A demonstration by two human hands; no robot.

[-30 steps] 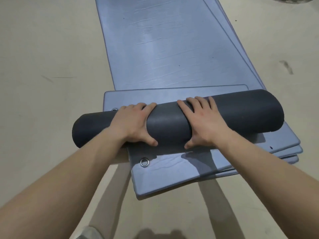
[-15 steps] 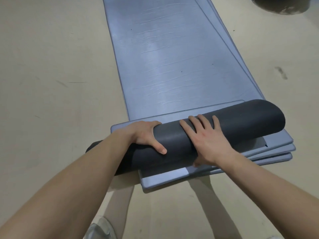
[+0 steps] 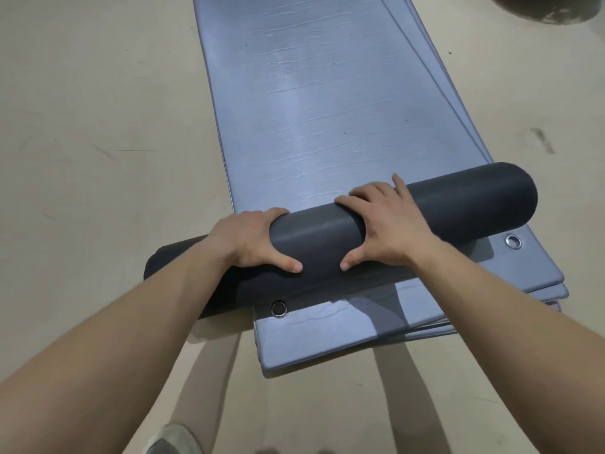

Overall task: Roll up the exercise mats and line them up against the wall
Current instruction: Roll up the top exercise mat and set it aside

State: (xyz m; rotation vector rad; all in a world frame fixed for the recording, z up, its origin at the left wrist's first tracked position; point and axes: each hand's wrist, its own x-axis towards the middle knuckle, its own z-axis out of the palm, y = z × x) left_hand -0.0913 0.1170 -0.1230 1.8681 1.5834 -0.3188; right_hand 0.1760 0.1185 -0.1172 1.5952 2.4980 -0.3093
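A dark grey rolled mat (image 3: 458,198) lies across a stack of flat blue-grey mats (image 3: 311,109) on the floor. Its left end sticks out past the stack's left edge. My left hand (image 3: 248,239) wraps over the roll left of its middle, thumb on the near side. My right hand (image 3: 386,221) presses on the roll right of the middle, fingers spread over the top. Two metal eyelets (image 3: 279,309) show in the near end of the top flat mat. The flat mats run away from me, their near corners fanned at the right.
The beige floor (image 3: 98,126) spreads on both sides of the stack. A dark round object (image 3: 550,8) sits at the top right corner. The toe of my shoe (image 3: 173,437) shows at the bottom edge. No wall is in view.
The roll has travelled further up the flat mat, uncovering both eyelets at the near end. My hands have shifted closer together on the roll.
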